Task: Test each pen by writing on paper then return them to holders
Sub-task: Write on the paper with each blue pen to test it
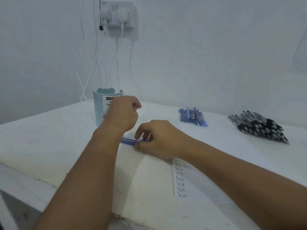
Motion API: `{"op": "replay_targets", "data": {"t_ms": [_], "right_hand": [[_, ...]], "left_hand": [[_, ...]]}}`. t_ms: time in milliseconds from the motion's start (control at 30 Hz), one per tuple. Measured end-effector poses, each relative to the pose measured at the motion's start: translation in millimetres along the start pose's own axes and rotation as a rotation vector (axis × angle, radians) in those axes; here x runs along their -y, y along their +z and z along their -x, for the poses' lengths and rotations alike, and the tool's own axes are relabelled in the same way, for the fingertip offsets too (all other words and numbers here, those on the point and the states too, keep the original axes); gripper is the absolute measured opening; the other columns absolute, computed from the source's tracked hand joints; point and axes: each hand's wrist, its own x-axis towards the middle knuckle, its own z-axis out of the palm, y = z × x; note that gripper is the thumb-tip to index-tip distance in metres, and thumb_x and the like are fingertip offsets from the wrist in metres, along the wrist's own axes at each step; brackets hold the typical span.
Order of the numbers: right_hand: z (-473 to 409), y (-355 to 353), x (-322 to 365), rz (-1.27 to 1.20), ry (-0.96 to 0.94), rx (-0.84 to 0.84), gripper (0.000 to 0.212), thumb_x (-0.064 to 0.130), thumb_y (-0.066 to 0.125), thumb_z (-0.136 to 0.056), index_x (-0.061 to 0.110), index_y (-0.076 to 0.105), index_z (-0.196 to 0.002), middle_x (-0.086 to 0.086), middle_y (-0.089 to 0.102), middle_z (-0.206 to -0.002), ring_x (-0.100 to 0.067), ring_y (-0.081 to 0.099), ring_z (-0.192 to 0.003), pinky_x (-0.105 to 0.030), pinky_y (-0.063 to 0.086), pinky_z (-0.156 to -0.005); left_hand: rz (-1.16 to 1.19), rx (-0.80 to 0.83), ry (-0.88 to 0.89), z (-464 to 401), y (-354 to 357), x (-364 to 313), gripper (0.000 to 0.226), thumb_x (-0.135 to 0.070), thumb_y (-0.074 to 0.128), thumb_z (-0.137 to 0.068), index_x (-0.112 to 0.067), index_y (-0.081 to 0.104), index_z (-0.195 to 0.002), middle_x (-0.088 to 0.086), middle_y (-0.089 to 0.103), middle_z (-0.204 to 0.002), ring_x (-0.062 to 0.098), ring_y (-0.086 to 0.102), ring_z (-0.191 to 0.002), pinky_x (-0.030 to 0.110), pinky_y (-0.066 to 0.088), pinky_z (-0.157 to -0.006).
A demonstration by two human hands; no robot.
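Observation:
My right hand (159,140) pinches a blue pen (128,140) that lies roughly level just above the white table, its left end sticking out toward my left wrist. My left hand (123,112) hovers over it with curled fingers, in front of the pale blue pen holder (99,107); I cannot make out anything in its grasp. A paper strip (180,183) with "Test" written several times runs from under my right wrist toward me.
A bunch of blue pens (192,117) lies at the back of the white table (49,146), and a larger heap of black pens (259,127) sits to the right. White cables hang from a wall socket (118,15) behind the holder. The table edge is near me.

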Motion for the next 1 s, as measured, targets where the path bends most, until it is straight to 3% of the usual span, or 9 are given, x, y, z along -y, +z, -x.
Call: {"op": "replay_targets", "data": {"t_ms": [100,267,433,567,667,767,833,933,1000], "right_hand": [[1,-7,-7,0.037,0.019,-0.01,0.022,0.034,0.068,-0.086,0.02,0.068,-0.104,0.003,0.063,-0.098,-0.008,0.053,-0.08,-0.024,0.045,-0.078],[4,-9,-12,-0.008,0.051,0.062,0.029,0.03,0.069,-0.085,0.021,0.061,-0.112,0.002,0.065,-0.104,-0.013,0.058,-0.091,-0.029,0.05,-0.082],[2,-8,-15,0.009,0.049,0.073,0.031,0.029,0.068,-0.084,0.022,0.057,-0.112,0.0,0.06,-0.103,-0.015,0.054,-0.092,-0.03,0.047,-0.078],[1,-8,-18,-0.01,0.086,0.051,0.028,0.025,0.067,-0.084,0.021,0.057,-0.109,-0.004,0.062,-0.097,-0.022,0.062,-0.086,-0.036,0.052,-0.072],[1,-20,-25,-0.033,0.124,0.001,0.02,0.019,0.064,-0.086,0.021,0.059,-0.106,0.003,0.063,-0.089,-0.017,0.062,-0.075,-0.022,0.046,-0.058],[3,-36,-42,0.012,0.2,-0.092,0.019,0.018,0.059,-0.091,0.023,0.063,-0.109,0.005,0.066,-0.102,-0.014,0.061,-0.084,-0.007,0.039,-0.055],[6,-39,-56,0.033,0.237,-0.102,0.021,0.02,0.059,-0.094,0.023,0.064,-0.114,0.007,0.065,-0.106,-0.01,0.056,-0.09,0.0,0.035,-0.061],[11,-34,-70,-0.036,0.27,-0.065,0.026,0.022,0.062,-0.094,0.023,0.064,-0.12,0.006,0.065,-0.113,-0.01,0.059,-0.104,-0.006,0.037,-0.076],[13,-35,-74,-0.068,0.279,-0.05,0.032,0.021,0.065,-0.093,0.022,0.063,-0.125,0.007,0.064,-0.117,-0.006,0.056,-0.101,0.001,0.036,-0.07]], "left_hand": [[0.012,-0.008,0.0,1,0,-1,0.023,-0.005,0.048,-0.093,-0.017,0.068,-0.097,-0.004,0.061,-0.091,0.015,0.056,-0.088,0.026,0.045,-0.081],[-0.001,-0.001,-0.003,1,2,1,0.024,-0.004,0.05,-0.092,-0.018,0.068,-0.099,-0.006,0.06,-0.09,0.015,0.057,-0.089,0.026,0.046,-0.082],[-0.018,0.013,0.007,0,3,2,0.026,-0.001,0.049,-0.091,-0.018,0.068,-0.098,-0.005,0.062,-0.09,0.014,0.057,-0.087,0.024,0.044,-0.078],[-0.022,0.02,0.014,0,3,2,0.026,-0.003,0.049,-0.091,-0.02,0.068,-0.097,-0.004,0.063,-0.092,0.014,0.057,-0.086,0.024,0.045,-0.078],[-0.014,0.049,0.029,0,5,2,0.027,-0.003,0.049,-0.091,-0.02,0.068,-0.096,-0.005,0.063,-0.093,0.01,0.055,-0.082,0.018,0.041,-0.067],[-0.007,0.121,0.064,2,7,-1,0.021,-0.011,0.052,-0.092,-0.023,0.069,-0.096,-0.006,0.064,-0.097,0.009,0.056,-0.086,0.013,0.036,-0.062],[-0.03,0.2,0.105,4,9,-5,0.017,-0.016,0.055,-0.093,-0.025,0.069,-0.098,-0.009,0.059,-0.096,0.008,0.053,-0.088,0.016,0.036,-0.068],[-0.11,0.313,0.18,9,16,-10,0.013,-0.024,0.059,-0.091,-0.028,0.068,-0.1,-0.012,0.05,-0.095,0.007,0.047,-0.094,0.018,0.032,-0.077],[-0.146,0.37,0.2,13,20,-9,0.014,-0.027,0.062,-0.089,-0.029,0.068,-0.101,-0.011,0.049,-0.096,0.008,0.047,-0.096,0.02,0.031,-0.076]]}}
